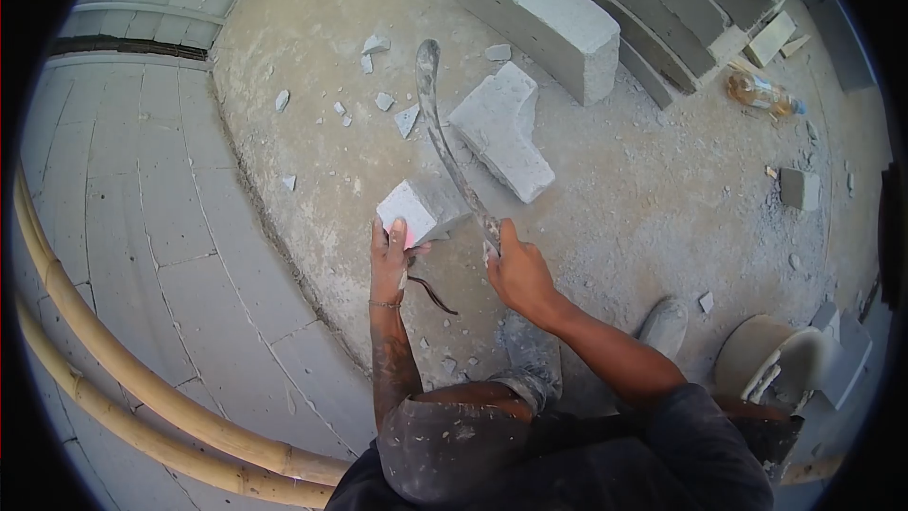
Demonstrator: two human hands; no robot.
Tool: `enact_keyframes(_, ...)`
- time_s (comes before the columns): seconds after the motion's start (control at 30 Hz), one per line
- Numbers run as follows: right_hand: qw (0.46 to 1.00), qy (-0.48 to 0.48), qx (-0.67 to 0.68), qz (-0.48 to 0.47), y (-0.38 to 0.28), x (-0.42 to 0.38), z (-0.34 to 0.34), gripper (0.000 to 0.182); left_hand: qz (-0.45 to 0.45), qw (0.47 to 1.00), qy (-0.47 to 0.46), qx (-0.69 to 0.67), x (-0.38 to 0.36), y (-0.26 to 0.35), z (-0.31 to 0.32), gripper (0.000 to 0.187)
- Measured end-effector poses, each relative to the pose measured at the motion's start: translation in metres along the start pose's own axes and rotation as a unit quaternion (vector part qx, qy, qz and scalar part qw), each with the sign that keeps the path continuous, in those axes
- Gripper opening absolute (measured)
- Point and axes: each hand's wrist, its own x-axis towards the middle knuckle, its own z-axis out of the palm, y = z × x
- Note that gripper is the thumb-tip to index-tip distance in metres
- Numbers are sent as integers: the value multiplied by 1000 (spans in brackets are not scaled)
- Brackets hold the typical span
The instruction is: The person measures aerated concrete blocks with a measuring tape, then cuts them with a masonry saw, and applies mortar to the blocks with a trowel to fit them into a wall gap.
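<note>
My right hand (518,270) is wrapped round the lower end of a machete (445,147), a long, curved, grey-smeared tool pointing away from me with a rounded far end. My left hand (392,248) grips the near left side of a small pale block of lightweight concrete (409,211), its fingers on the end face, where a pink patch shows. The machete passes over the right part of this block in the view. Beyond it lies a larger broken concrete piece (501,128) with a notched edge. A thin dark strip (435,295) lies beside my left wrist.
Several chips (407,120) litter the dusty floor (322,47). Long concrete blocks (539,19) stand at the upper right, near a plastic bottle (757,92). A bucket (757,355) lies tipped at the lower right. Bamboo poles (161,388) cross before the block wall (170,199).
</note>
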Motion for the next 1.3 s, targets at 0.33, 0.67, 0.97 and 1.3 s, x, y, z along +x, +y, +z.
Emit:
enact_keyframes(0.33, 998, -55, -38, -20, -15, -19, -4, 28, 10, 999, -10, -32, 3, -12, -7, 49)
enact_keyframes(0.67, 999, 1, -42, 16, 44, -4, 23, 27, 20, 1000, -5, -24, 4, -5, 0, 50)
enact_keyframes(0.97, 993, -57, -106, -17, 22, 16, 9, 26, -1, 998, -36, -57, -3, -12, -14, 61)
enact_keyframes(1.3, 988, -54, -140, -35, 71, 16, -28, 30, 34, 929, 175, 323, 72, 9, -12, 60)
